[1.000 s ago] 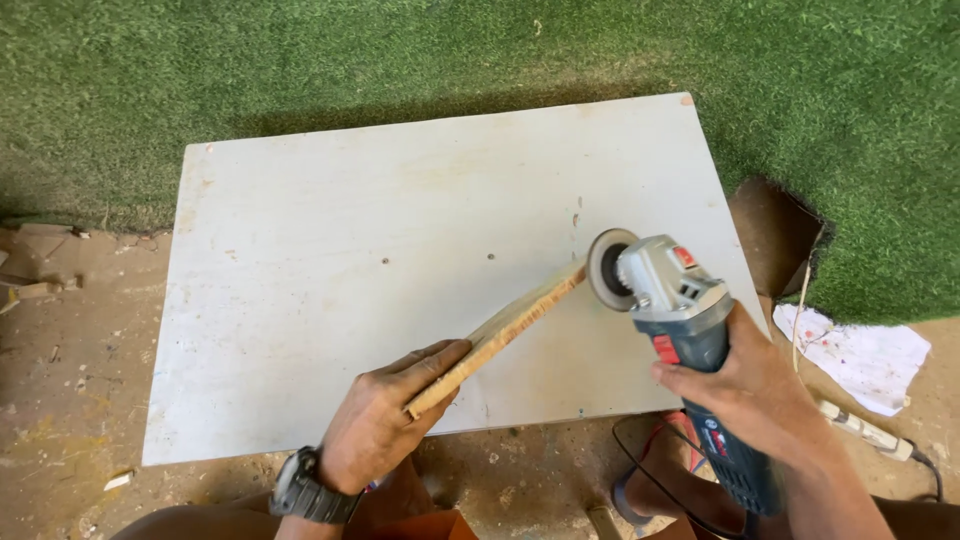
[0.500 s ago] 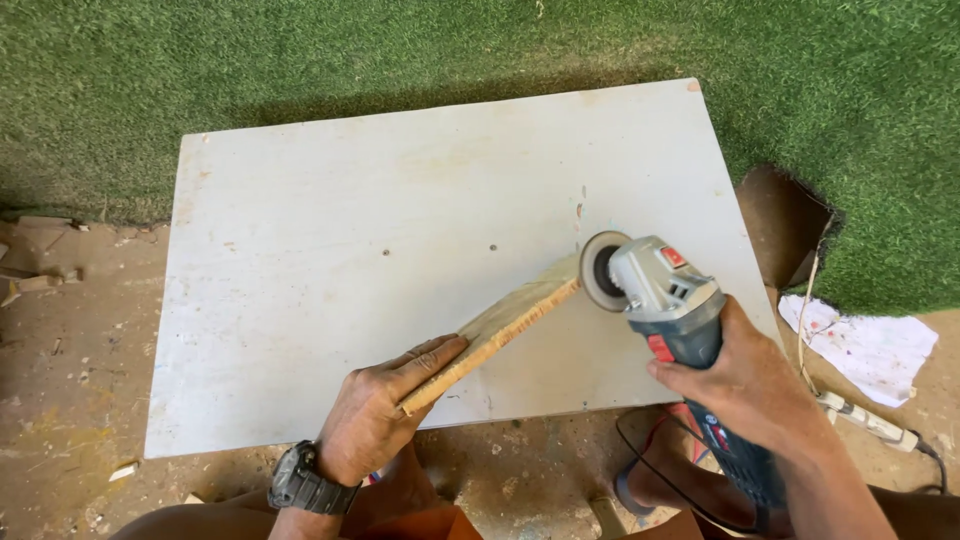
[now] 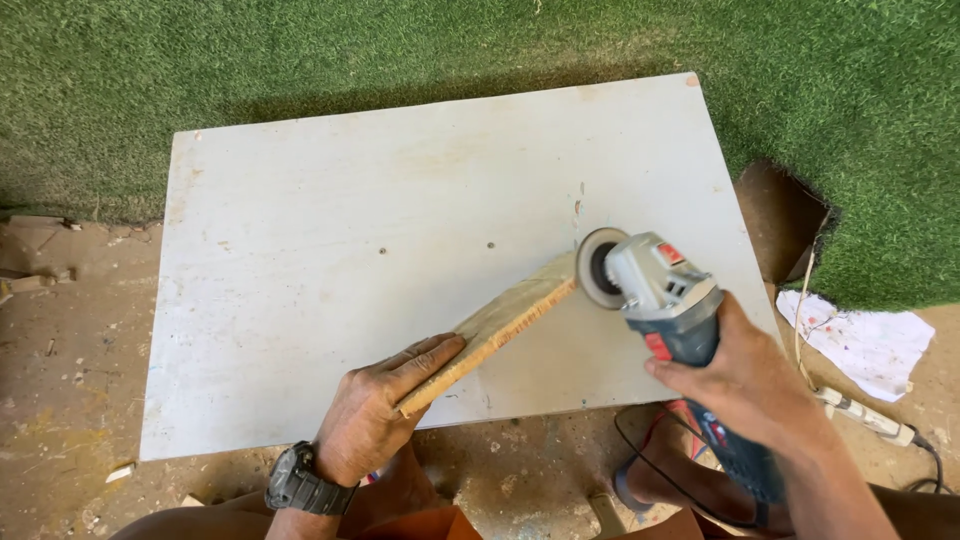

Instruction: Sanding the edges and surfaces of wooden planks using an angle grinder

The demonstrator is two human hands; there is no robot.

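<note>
My left hand [image 3: 375,415] grips the near end of a thin plywood piece [image 3: 500,322], held tilted on edge above a white board [image 3: 330,250]. A dark watch sits on that wrist. My right hand [image 3: 745,385] holds a blue and grey angle grinder [image 3: 675,300] by its body. The grinder's round disc [image 3: 592,268] presses against the far end of the plywood piece.
The white board lies on a dirt floor, with green artificial turf [image 3: 400,50] behind and to the right. A paint-spotted white cloth [image 3: 865,340], a white power strip [image 3: 865,415] and black cables [image 3: 650,470] lie at the right. Wood scraps [image 3: 30,280] lie at the far left.
The view has shifted slightly, so the board sits a little higher in the frame. The plywood piece and the grinder keep the same contact, disc against the far end.
</note>
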